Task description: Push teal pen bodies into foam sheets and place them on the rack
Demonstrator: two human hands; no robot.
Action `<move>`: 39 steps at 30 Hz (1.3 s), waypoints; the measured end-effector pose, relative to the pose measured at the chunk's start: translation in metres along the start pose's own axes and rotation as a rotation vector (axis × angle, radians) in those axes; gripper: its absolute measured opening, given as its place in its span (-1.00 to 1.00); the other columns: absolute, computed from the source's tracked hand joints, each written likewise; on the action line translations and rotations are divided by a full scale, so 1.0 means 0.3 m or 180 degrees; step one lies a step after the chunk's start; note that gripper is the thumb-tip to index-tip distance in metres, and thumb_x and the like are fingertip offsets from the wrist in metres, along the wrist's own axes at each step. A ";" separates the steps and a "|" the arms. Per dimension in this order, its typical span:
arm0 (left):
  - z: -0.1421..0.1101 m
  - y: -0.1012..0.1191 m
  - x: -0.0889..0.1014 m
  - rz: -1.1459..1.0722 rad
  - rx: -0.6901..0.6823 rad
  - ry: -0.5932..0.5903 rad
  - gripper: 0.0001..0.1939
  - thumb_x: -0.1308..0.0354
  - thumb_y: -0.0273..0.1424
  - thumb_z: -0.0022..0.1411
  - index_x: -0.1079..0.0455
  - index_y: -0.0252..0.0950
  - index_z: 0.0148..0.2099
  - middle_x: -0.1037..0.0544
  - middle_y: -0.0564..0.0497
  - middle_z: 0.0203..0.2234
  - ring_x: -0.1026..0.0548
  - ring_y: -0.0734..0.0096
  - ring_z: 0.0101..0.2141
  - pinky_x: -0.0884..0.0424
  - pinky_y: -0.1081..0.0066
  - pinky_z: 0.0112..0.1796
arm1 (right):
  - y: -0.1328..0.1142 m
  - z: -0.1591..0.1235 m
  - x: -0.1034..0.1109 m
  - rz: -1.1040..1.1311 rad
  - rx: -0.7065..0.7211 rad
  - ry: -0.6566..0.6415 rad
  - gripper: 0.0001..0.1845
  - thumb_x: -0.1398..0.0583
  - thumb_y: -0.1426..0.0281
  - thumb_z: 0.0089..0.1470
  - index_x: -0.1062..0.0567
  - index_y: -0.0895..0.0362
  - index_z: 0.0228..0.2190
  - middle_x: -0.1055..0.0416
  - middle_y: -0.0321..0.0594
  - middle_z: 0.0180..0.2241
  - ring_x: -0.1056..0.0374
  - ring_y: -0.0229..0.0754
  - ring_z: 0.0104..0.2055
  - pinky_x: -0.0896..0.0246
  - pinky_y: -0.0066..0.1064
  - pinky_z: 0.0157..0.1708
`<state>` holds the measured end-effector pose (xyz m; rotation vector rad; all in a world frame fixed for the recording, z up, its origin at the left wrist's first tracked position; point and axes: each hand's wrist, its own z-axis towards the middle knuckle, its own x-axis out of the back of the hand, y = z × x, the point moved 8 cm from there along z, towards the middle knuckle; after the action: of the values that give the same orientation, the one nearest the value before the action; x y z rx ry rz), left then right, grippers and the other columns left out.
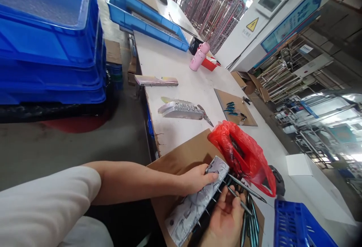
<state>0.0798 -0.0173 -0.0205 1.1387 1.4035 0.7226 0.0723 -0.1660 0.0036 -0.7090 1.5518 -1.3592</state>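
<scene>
A long block wrapped in silver foil (195, 203), with thin pins sticking out along one side, lies slanted over the cardboard sheet (186, 154). My left hand (198, 179) is closed around its upper end, thumb on top. Close to the pinned side, my right hand (227, 217) pinches a slim grey pointed piece (240, 203) between thumb and fingers. Another such pointed piece (249, 189) extends from the block's upper end. Several dark teal slim pieces (250, 224) lie beside my right hand. Just beyond the block rests an open red plastic bag (249, 152) with dark contents.
Further up the white table (149, 60) are a glitter-topped block (183, 110), pliers (206, 115), a board with small blue pieces (226, 96), a pink bottle (199, 56) and a blue tray (147, 17). A blue basket (299, 224) stands right; stacked blue crates (51, 58) left.
</scene>
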 end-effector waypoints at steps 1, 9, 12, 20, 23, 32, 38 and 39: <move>0.000 0.000 -0.001 0.0009 -0.0020 0.0003 -0.61 -0.01 -0.08 0.09 -0.25 -0.29 -0.20 -0.42 0.04 -0.41 -0.33 0.46 -0.46 -0.27 0.46 -0.44 | 0.000 0.002 -0.002 0.0014 -0.0007 0.0011 -0.82 -0.13 0.37 -0.08 -0.38 0.01 -0.33 -0.40 -0.40 -0.33 -0.35 -0.33 -0.18 -0.28 -0.29 -0.07; -0.013 0.032 0.001 0.0257 -0.0086 0.0046 -0.71 -0.02 -0.17 0.10 -0.28 -0.28 -0.24 -0.44 0.01 -0.41 -0.36 0.39 -0.44 -0.27 0.44 -0.46 | 0.054 0.014 0.021 0.0243 -0.0406 0.0162 -0.77 -0.15 0.37 -0.08 -0.38 -0.03 -0.28 -0.41 -0.44 -0.30 -0.34 -0.39 -0.17 -0.24 -0.43 -0.06; -0.018 0.044 0.001 0.0350 -0.0054 0.0044 -0.73 -0.01 -0.19 0.10 -0.28 -0.28 -0.25 -0.44 0.01 -0.42 -0.36 0.38 -0.43 -0.27 0.44 -0.46 | 0.062 0.022 0.016 0.0217 -0.0398 0.0071 -0.81 -0.15 0.37 -0.08 -0.40 -0.02 -0.32 -0.42 -0.44 -0.34 -0.35 -0.40 -0.20 -0.27 -0.48 -0.12; -0.020 0.052 0.003 0.0590 -0.0078 0.0010 -0.66 0.02 -0.15 0.11 -0.26 -0.32 -0.21 -0.42 0.03 -0.41 -0.35 0.42 -0.41 -0.25 0.47 -0.44 | 0.070 0.026 0.013 0.0529 -0.0583 0.0050 -0.84 -0.17 0.40 -0.10 -0.43 -0.02 -0.37 -0.44 -0.50 -0.37 -0.35 -0.47 -0.25 -0.28 -0.60 -0.17; -0.019 0.050 0.007 0.0723 -0.0058 0.0028 -0.64 0.02 -0.13 0.12 -0.27 -0.32 -0.19 -0.43 0.04 -0.38 -0.36 0.40 -0.37 -0.25 0.47 -0.41 | 0.074 0.024 0.015 0.0642 -0.0660 0.0090 -0.83 -0.16 0.41 -0.10 -0.43 -0.03 -0.36 -0.45 -0.52 -0.36 -0.35 -0.49 -0.24 -0.27 -0.62 -0.16; -0.012 0.041 0.002 0.0621 -0.0101 -0.0021 -0.64 0.01 -0.15 0.12 -0.26 -0.34 -0.19 -0.42 0.05 -0.40 -0.34 0.45 -0.41 -0.24 0.51 -0.43 | 0.068 0.012 0.011 0.0706 -0.0637 0.0137 -0.83 -0.15 0.41 -0.07 -0.42 -0.03 -0.35 -0.45 -0.54 -0.35 -0.35 -0.50 -0.23 -0.27 -0.59 -0.13; -0.005 0.036 -0.002 0.0578 -0.0196 -0.0045 -0.66 0.01 -0.17 0.13 -0.27 -0.33 -0.18 -0.42 0.05 -0.39 -0.35 0.44 -0.40 -0.25 0.51 -0.42 | 0.070 0.030 0.014 0.0437 -0.0347 -0.0185 -0.84 -0.12 0.41 -0.03 -0.41 -0.01 -0.32 -0.45 -0.52 -0.36 -0.35 -0.50 -0.24 -0.29 -0.59 -0.17; -0.004 0.035 -0.001 0.0580 -0.0204 -0.0044 -0.66 0.02 -0.17 0.13 -0.27 -0.33 -0.17 -0.42 0.04 -0.38 -0.35 0.43 -0.39 -0.25 0.50 -0.42 | 0.071 0.032 0.015 0.0428 -0.0335 -0.0192 -0.83 -0.12 0.41 -0.03 -0.41 0.00 -0.32 -0.45 -0.51 -0.36 -0.35 -0.49 -0.24 -0.29 -0.58 -0.18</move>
<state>0.0811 -0.0138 -0.0107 1.2292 1.2670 0.8808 0.0823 -0.1695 -0.0177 -0.6905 1.6025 -1.1543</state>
